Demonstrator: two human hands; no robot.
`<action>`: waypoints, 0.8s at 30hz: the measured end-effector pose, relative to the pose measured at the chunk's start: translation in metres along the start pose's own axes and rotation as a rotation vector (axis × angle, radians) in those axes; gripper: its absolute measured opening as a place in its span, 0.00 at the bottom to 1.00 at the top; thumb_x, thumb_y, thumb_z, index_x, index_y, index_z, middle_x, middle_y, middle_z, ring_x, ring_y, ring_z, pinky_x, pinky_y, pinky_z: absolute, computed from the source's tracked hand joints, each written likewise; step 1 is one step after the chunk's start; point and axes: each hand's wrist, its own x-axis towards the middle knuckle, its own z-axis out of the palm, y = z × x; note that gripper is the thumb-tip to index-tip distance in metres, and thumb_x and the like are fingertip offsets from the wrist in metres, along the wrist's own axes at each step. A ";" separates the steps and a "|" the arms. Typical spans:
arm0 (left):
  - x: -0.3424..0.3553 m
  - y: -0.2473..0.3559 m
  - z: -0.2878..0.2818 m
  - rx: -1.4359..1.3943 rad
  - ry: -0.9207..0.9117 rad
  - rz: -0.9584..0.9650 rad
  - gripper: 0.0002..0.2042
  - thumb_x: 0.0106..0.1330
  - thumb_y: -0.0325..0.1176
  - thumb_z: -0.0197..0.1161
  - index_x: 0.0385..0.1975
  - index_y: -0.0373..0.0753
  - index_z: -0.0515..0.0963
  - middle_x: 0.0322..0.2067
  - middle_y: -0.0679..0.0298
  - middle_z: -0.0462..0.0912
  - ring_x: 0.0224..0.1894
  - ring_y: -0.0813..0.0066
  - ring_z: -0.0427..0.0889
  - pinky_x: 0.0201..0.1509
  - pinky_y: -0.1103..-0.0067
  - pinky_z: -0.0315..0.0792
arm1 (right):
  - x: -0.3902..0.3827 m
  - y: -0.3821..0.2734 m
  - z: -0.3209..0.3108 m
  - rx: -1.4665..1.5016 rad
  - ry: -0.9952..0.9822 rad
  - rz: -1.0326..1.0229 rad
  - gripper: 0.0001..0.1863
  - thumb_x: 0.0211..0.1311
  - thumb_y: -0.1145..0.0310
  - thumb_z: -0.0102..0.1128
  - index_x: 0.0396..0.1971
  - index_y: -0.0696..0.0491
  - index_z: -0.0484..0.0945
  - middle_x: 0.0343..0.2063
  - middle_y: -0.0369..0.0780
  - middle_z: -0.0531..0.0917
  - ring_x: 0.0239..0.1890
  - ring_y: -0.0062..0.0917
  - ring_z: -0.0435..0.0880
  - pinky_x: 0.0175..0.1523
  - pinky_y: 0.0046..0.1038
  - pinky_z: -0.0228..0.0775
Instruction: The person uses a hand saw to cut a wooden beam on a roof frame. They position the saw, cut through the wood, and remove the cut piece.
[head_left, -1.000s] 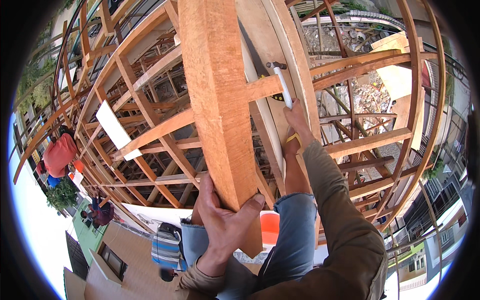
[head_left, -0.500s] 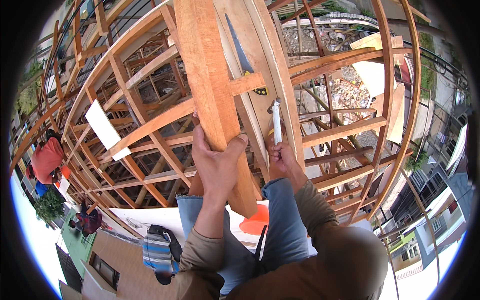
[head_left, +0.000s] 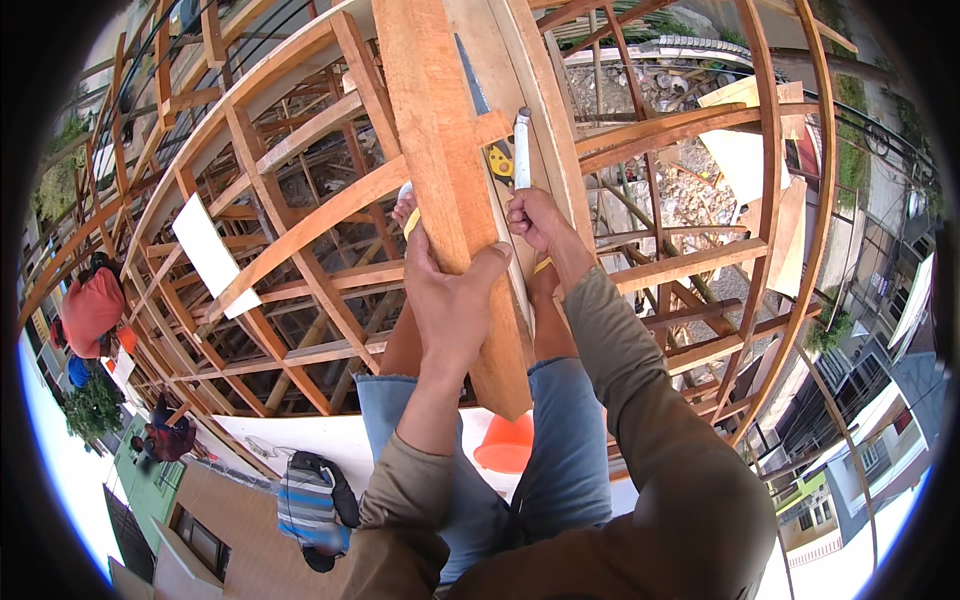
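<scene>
A thick reddish-brown wooden beam (head_left: 437, 130) runs away from me between my knees. My left hand (head_left: 452, 305) is wrapped round it from above, fingers on its left side and thumb on its right. My right hand (head_left: 540, 220) is closed round the pale handle of a hammer (head_left: 522, 158), just right of the beam; the hammer's head points away from me. Beside the hammer lies a handsaw (head_left: 501, 160) with a yellow and black handle, its blade partly hidden by a short wooden crosspiece (head_left: 491, 128) that juts from the beam.
Open wooden framing (head_left: 300, 260) spreads on both sides, with gaps down to rubble (head_left: 690, 180) below. A white board (head_left: 213, 255) lies on the left framing. An orange round object (head_left: 504, 445) is between my legs. People in red (head_left: 92, 310) and dark clothes (head_left: 168, 440) are at far left.
My right hand has moved forward and slightly left with the hammer, its forearm now stretched further out. The beam and my left hand appear shifted a little to the right.
</scene>
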 end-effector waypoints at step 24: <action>-0.037 0.041 0.051 0.153 -0.168 0.429 0.24 0.59 0.20 0.66 0.56 0.29 0.70 0.47 0.57 0.77 0.46 0.72 0.80 0.52 0.76 0.76 | -0.270 0.111 -0.238 -0.489 0.485 -0.112 0.17 0.65 0.60 0.66 0.37 0.59 0.74 0.16 0.31 0.67 0.12 0.19 0.67 0.15 0.27 0.61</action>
